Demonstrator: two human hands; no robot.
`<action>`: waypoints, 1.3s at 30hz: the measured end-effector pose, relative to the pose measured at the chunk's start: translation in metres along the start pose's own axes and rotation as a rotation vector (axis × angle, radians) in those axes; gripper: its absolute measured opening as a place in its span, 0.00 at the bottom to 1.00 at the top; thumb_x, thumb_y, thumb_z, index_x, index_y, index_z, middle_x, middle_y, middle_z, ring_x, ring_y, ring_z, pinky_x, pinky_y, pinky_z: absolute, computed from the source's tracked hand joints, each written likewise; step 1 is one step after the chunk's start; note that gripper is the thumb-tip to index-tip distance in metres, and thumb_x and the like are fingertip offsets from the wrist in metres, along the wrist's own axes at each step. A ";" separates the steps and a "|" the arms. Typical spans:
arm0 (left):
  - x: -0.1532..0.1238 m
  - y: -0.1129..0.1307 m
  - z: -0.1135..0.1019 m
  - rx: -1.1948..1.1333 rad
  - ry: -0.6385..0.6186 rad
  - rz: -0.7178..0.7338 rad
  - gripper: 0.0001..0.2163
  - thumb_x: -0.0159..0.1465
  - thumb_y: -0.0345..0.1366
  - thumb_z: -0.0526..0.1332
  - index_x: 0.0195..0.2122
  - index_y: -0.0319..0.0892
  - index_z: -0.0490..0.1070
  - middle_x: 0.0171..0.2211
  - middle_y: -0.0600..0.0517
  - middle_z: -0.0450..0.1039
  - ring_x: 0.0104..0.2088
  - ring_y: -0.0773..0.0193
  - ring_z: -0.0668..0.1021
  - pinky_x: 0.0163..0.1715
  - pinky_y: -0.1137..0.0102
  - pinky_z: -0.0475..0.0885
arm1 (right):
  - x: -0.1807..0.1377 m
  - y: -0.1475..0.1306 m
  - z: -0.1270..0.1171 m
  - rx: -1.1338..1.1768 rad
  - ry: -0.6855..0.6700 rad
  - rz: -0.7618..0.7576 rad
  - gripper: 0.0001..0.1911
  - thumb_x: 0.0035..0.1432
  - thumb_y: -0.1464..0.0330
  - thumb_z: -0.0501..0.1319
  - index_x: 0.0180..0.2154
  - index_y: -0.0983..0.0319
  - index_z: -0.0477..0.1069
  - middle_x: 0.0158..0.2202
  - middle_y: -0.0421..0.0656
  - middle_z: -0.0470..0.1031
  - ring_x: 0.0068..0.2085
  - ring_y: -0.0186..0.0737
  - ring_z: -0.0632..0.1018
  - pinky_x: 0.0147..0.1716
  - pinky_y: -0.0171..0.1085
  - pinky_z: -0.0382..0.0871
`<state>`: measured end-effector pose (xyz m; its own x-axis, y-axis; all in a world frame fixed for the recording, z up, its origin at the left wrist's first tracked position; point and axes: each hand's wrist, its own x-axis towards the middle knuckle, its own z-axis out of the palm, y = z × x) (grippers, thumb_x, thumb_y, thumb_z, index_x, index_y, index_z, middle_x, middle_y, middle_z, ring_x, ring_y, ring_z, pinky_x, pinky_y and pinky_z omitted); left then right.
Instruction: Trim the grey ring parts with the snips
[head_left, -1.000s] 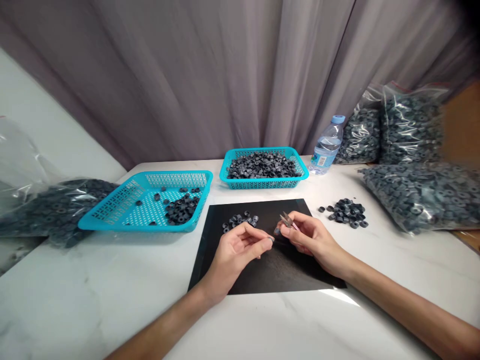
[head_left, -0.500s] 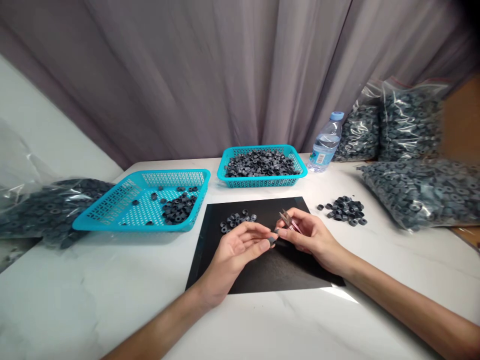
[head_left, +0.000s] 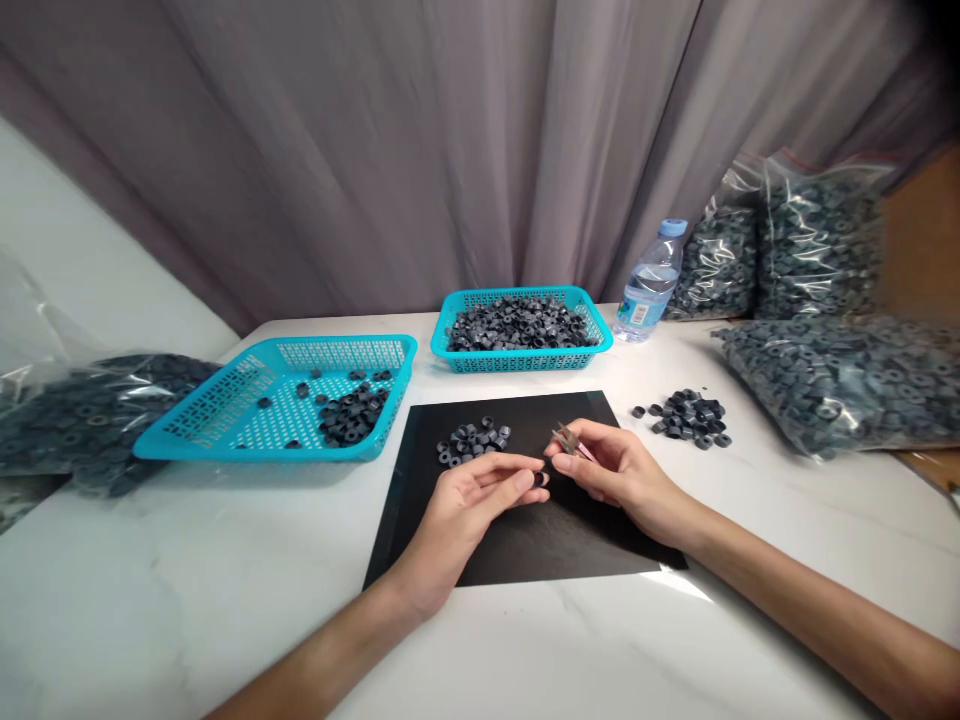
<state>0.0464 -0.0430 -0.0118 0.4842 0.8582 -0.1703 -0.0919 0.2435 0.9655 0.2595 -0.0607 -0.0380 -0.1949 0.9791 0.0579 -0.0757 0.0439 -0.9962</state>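
Between the thumb and fingers of my left hand [head_left: 472, 505] is a small dark ring [head_left: 538, 480], its hole turned partly toward me. My right hand [head_left: 619, 465] is closed around pink-handled thread snips [head_left: 574, 442], whose pointed metal blades stick out up and to the left. The two hands are close together but apart, above a black mat [head_left: 517, 560]. Just behind my left hand, a loose pile of grey rings [head_left: 474, 441] lies on the mat. The palm side of my right hand is partly hidden.
A blue basket [head_left: 255, 452] on the left holds some rings; another blue basket [head_left: 521, 363] at the back is full of them. More rings [head_left: 690, 415] lie right of the mat, near a water bottle [head_left: 649, 285]. Bags of rings [head_left: 847, 390] stand right, another bag [head_left: 97, 415] left.
My right hand's fingertips have drawn back slightly from the ring. The ring has turned in my left fingers so its hole shows. The snips have tilted a little further left.
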 end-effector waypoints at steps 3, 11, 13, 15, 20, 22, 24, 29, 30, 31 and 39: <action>0.000 0.002 0.001 -0.011 0.002 0.002 0.12 0.66 0.41 0.69 0.46 0.40 0.82 0.47 0.45 0.83 0.47 0.54 0.84 0.54 0.63 0.75 | 0.000 -0.002 0.000 -0.005 -0.035 -0.012 0.16 0.64 0.53 0.66 0.41 0.60 0.73 0.30 0.37 0.67 0.24 0.29 0.61 0.21 0.33 0.52; 0.000 0.005 0.003 -0.022 -0.038 0.016 0.10 0.66 0.38 0.69 0.47 0.41 0.81 0.48 0.45 0.83 0.50 0.54 0.83 0.47 0.69 0.77 | 0.000 0.000 0.001 0.045 -0.037 -0.026 0.16 0.65 0.54 0.65 0.42 0.59 0.71 0.36 0.39 0.70 0.23 0.26 0.64 0.20 0.32 0.55; 0.000 0.004 0.002 -0.016 -0.049 0.016 0.11 0.65 0.36 0.70 0.48 0.41 0.81 0.47 0.45 0.83 0.50 0.55 0.83 0.46 0.70 0.77 | 0.000 0.000 0.000 0.049 -0.036 -0.030 0.14 0.65 0.55 0.65 0.42 0.59 0.71 0.35 0.38 0.70 0.22 0.26 0.63 0.19 0.31 0.54; 0.000 0.003 0.001 -0.002 -0.051 0.017 0.12 0.64 0.36 0.71 0.48 0.41 0.81 0.45 0.45 0.84 0.48 0.57 0.83 0.45 0.71 0.76 | 0.000 0.000 0.000 0.051 -0.034 -0.036 0.13 0.65 0.56 0.66 0.42 0.59 0.71 0.34 0.38 0.69 0.22 0.26 0.63 0.19 0.31 0.53; 0.000 0.002 0.000 0.036 -0.033 0.043 0.11 0.63 0.36 0.71 0.47 0.41 0.81 0.39 0.47 0.84 0.40 0.62 0.82 0.42 0.72 0.75 | 0.000 -0.001 0.000 0.012 -0.042 -0.043 0.14 0.66 0.56 0.65 0.44 0.59 0.72 0.31 0.36 0.67 0.23 0.27 0.62 0.20 0.32 0.52; 0.001 0.002 0.001 0.037 -0.030 0.049 0.11 0.63 0.36 0.71 0.46 0.41 0.81 0.39 0.48 0.83 0.40 0.63 0.82 0.41 0.73 0.75 | 0.000 -0.002 0.000 0.001 -0.045 -0.042 0.14 0.66 0.56 0.65 0.44 0.59 0.72 0.31 0.36 0.67 0.23 0.27 0.62 0.21 0.33 0.53; 0.001 0.001 0.001 0.036 -0.029 0.052 0.11 0.63 0.36 0.72 0.46 0.42 0.81 0.40 0.48 0.83 0.41 0.63 0.82 0.41 0.73 0.75 | 0.000 -0.002 0.001 -0.004 -0.046 -0.039 0.14 0.66 0.56 0.64 0.44 0.59 0.73 0.31 0.36 0.67 0.23 0.27 0.62 0.21 0.33 0.53; 0.002 -0.001 -0.001 0.014 -0.037 0.045 0.11 0.63 0.35 0.72 0.46 0.41 0.80 0.42 0.48 0.82 0.41 0.64 0.82 0.40 0.75 0.75 | 0.000 0.000 0.000 -0.023 -0.048 -0.050 0.13 0.66 0.57 0.65 0.46 0.58 0.73 0.35 0.38 0.69 0.25 0.27 0.64 0.22 0.32 0.56; 0.002 -0.001 -0.002 0.009 -0.039 0.041 0.11 0.63 0.35 0.72 0.46 0.41 0.80 0.41 0.48 0.82 0.41 0.64 0.82 0.40 0.75 0.75 | 0.000 0.001 0.000 -0.025 -0.045 -0.054 0.13 0.66 0.58 0.65 0.46 0.58 0.73 0.35 0.38 0.69 0.25 0.27 0.64 0.22 0.32 0.56; 0.003 -0.001 -0.002 0.006 -0.041 0.037 0.11 0.63 0.35 0.72 0.47 0.40 0.80 0.41 0.48 0.82 0.41 0.64 0.81 0.40 0.75 0.74 | 0.000 0.001 0.000 -0.024 -0.044 -0.055 0.13 0.66 0.58 0.66 0.46 0.58 0.73 0.36 0.38 0.69 0.25 0.27 0.64 0.22 0.31 0.56; 0.002 0.000 -0.001 0.003 -0.031 0.032 0.11 0.63 0.36 0.72 0.46 0.40 0.80 0.40 0.48 0.82 0.41 0.65 0.81 0.41 0.75 0.74 | -0.001 0.001 0.001 -0.017 -0.044 -0.042 0.14 0.65 0.56 0.66 0.43 0.60 0.74 0.31 0.37 0.68 0.24 0.27 0.62 0.20 0.31 0.53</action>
<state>0.0462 -0.0411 -0.0119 0.5077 0.8512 -0.1331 -0.1050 0.2145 0.9711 0.2586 -0.0617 -0.0385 -0.2343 0.9667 0.1026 -0.0686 0.0888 -0.9937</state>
